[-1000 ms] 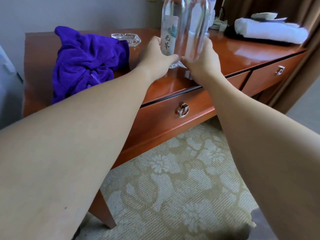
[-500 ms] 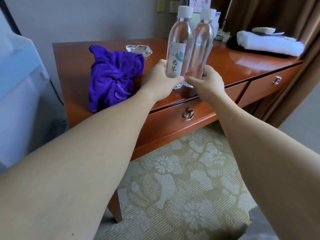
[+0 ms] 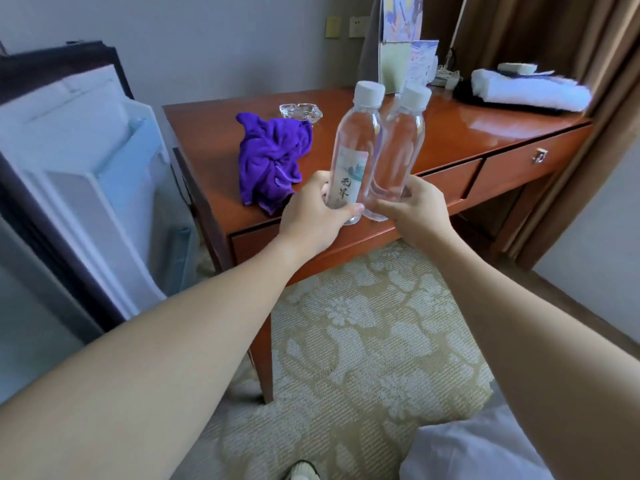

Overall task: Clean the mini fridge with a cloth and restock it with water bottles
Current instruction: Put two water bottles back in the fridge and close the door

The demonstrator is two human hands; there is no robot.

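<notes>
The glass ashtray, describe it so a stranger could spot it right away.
Find the wooden desk against the wall. Behind the crumpled purple cloth, toward the wall, sits the glass ashtray. It is the only clear, low dish there, unlike the tall capped bottles.

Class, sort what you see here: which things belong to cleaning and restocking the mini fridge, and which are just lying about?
Belong to the job:
- labelled clear plastic water bottle, in left hand
- second clear plastic water bottle, in right hand
- crumpled purple cloth
- open white mini fridge door

Lying about:
- clear glass ashtray
- rolled white towel
- standing printed cards
</notes>
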